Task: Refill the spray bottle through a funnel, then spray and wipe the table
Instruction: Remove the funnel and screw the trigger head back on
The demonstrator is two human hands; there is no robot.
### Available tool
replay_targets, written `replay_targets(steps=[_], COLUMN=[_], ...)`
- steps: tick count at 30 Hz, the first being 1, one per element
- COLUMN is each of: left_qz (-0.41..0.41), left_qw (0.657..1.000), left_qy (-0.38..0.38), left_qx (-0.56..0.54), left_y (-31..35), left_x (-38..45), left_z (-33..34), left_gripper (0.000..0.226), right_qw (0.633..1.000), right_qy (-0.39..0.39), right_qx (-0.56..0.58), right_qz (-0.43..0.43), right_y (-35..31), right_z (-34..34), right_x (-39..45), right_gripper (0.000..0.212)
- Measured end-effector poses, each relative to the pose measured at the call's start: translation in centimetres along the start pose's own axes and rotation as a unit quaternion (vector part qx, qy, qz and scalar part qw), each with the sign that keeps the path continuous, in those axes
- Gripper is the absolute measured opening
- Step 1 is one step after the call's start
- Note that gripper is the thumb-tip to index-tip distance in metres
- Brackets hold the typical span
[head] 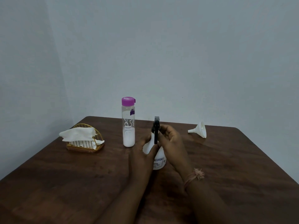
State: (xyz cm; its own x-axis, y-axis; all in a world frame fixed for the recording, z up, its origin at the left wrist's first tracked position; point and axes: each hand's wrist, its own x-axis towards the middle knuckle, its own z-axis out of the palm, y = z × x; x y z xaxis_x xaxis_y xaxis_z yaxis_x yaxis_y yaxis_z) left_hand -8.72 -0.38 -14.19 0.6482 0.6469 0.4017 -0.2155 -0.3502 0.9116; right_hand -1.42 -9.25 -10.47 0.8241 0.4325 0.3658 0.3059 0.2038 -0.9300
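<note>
Spray bottle (159,160) between both hands (169,143)

a dark brown wooden table (64,183) with rounded far corners fills the lower half of the view, its grain mottled and dully reflecting soft light. behind it rise plain pale grey-blue walls (178,54), bare and matte, meeting in a vertical corner (53,62) at the left. the lighting is dim and even.

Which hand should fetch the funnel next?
Right. The white plastic funnel lies on its side to the right, nearer the right hand; the left hand grips the white spray bottle.
</note>
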Motion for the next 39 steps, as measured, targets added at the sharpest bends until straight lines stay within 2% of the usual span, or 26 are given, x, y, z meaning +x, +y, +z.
replay_targets(steps=[3,5,10,14,15,17,20,22,25,28,30,35,39], left_qz=[-0.004,-0.003,-0.002,0.001,-0.004,-0.015,-0.016,-0.016,-0.001,0.010,0.010,-0.001,-0.011], left_qw=[1.000,1.000,1.000,0.999,0.999,0.999,0.999,0.998,0.996,0.995,0.994,0.995,0.998], left_qy=[-0.004,-0.005,-0.024,-0.024,-0.024,-0.027,-0.043,-0.047,-0.075,-0.089,-0.096,-0.090,-0.062], left_qx=[-0.003,0.000,0.019,0.027,0.029,0.024,0.024,0.024,0.037,0.043,0.042,0.036,0.019], left_y=[0.0,0.2,0.2,0.2,0.3,-0.2,-0.4,-0.5,0.0,0.1,0.0,-0.1,0.0], left_x=[-0.3,-0.4,0.0,0.0,0.0,0.0,-0.2,-0.5,-0.5,-0.1,0.1,0.3,0.3], left_z=[-0.1,-0.2,-0.1,-0.2,-0.3,-0.4,-0.3,-0.1,0.7,0.4,0.3,0.2,0.4], left_gripper=[0.054,0.056,0.047,0.060,0.058,0.053,0.059,0.053,0.020,0.026,0.032,0.029,0.018], right_qw=[0.997,0.997,0.998,0.996,0.997,1.000,0.993,0.992,0.987,0.982,0.981,0.988,0.994], right_qy=[-0.070,-0.080,-0.016,0.059,0.049,-0.018,-0.112,-0.122,-0.129,-0.144,-0.151,-0.123,-0.057], right_qx=[0.004,-0.009,-0.051,-0.065,-0.057,-0.018,0.033,-0.029,-0.098,-0.121,-0.123,-0.088,-0.089], right_qz=[0.013,0.010,-0.037,-0.036,-0.031,-0.007,0.028,0.029,0.022,0.011,0.007,0.002,-0.020], right_y=[0.4,0.2,-0.1,0.5,0.4,0.4,0.1,-0.2,-0.4,-0.9,-0.8,-0.4,0.0], right_z=[-0.3,-0.7,-0.6,0.3,0.3,0.0,-0.7,-1.1,-1.7,-1.6,-1.8,-1.2,0.0], right_x=[0.6,0.7,0.3,0.3,0.2,0.1,-0.1,-0.1,0.2,0.6,0.8,0.6,0.3], right_gripper=[0.033,0.029,0.018,0.014,0.016,0.022,0.031,0.032,0.032,0.033,0.042,0.031,0.026])
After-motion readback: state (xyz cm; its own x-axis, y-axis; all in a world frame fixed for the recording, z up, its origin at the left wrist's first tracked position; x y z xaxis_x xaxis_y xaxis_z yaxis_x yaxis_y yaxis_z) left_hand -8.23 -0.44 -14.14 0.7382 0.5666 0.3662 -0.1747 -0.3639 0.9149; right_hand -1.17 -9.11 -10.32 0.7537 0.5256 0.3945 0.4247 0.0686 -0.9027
